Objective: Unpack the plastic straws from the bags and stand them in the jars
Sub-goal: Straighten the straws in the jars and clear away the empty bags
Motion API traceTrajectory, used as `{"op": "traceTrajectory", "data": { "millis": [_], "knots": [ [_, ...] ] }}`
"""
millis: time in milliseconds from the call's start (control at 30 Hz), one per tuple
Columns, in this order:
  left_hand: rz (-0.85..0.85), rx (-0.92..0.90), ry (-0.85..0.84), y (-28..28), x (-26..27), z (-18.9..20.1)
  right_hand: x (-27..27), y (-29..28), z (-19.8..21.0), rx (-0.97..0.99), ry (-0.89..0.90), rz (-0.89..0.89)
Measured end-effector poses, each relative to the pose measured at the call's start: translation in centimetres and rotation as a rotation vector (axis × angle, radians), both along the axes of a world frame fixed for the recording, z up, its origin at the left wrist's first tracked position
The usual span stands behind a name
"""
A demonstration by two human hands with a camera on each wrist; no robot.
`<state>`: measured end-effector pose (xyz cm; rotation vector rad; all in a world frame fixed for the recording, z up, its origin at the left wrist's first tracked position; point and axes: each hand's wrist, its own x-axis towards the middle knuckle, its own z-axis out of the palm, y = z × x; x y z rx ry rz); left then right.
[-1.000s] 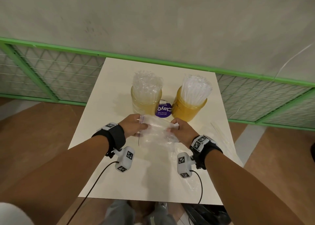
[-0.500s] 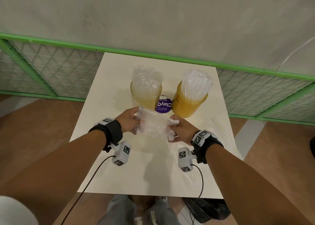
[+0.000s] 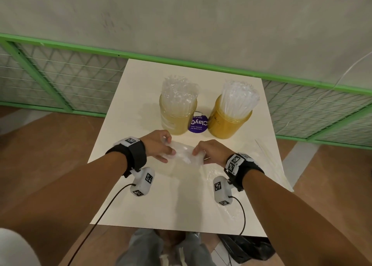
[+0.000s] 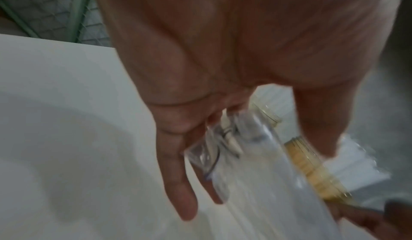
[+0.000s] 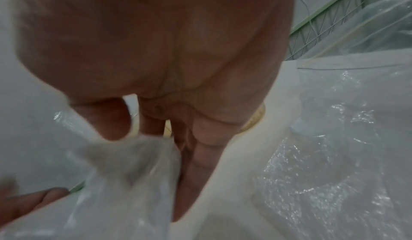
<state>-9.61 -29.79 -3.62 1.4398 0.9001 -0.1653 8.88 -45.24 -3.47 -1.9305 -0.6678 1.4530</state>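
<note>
A white desk [image 3: 124,195] stands with its far edge against a green-framed mesh railing [image 3: 60,80], brown floor open on both long sides. Near the far edge, two amber jars stand side by side: the left jar [image 3: 178,116] packed with clear, crinkly wrapped straws [image 3: 179,90], the right jar [image 3: 228,122] with a tight sheaf of white straws [image 3: 238,96]. At the desk's middle a person holds a clear plastic bag [image 3: 185,155] between both hands, just above the surface and just short of the jars. The left hand [image 3: 159,145] pinches the bag's left end, thumb and fingers curled on the film; the right hand [image 3: 209,151] pinches the right end the same way. Whether straws remain inside the bag cannot be told through the glare. Crumpled clear wrapping [image 3: 221,177] lies toward the right edge, and a few loose straws [image 3: 265,155] lie along that edge. The near half of the desk is bare. Between the jars lies a purple round label [image 3: 198,123], its white lettering upside down and reading "Clay" in part; the smaller print is illegible.
</note>
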Motion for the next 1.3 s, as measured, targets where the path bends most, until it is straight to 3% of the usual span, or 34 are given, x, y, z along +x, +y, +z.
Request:
{"op": "traceTrajectory", "data": {
  "millis": [133, 233, 333, 400, 533, 767, 1000, 1200, 1300],
  "knots": [
    [-0.14, 0.291, -0.029, 0.4, 0.8, -0.1, 0.2, 0.5, 0.1, -0.028, -0.321, 0.352],
    [-0.309, 0.392, 0.015, 0.2, 1.3, 0.2, -0.4, 1.1, -0.1, -0.019, -0.512, 0.57],
    [-0.607, 0.499, 0.178, -0.4, 1.9, 0.1, -1.3, 1.6, -0.6, -0.013, -0.608, 0.685],
    [-0.676, 0.55, 0.232, -0.7, 2.3, 0.0, -1.9, 1.8, -0.8, 0.009, -0.623, 0.733],
    [-0.587, 0.616, 0.225, -0.6, 2.5, -0.3, -3.0, 2.8, -0.2, 0.078, -0.653, 0.703],
    [-0.453, 0.518, 0.159, 1.5, 1.3, -1.1, -1.5, 3.6, 0.0, 0.138, -0.723, 0.71],
    [-0.346, 0.24, 0.143, 2.8, -2.4, -2.7, -1.0, 2.2, -1.5, 0.065, -0.628, 0.622],
    [-0.24, 0.196, 0.191, 3.8, -4.4, -3.7, -1.7, 2.1, -2.6, -0.002, -0.465, 0.478],
    [-0.239, 0.244, 0.226, 3.8, -5.0, -4.5, -2.6, 2.7, -3.1, -0.039, -0.5, 0.505]
  ]
}}
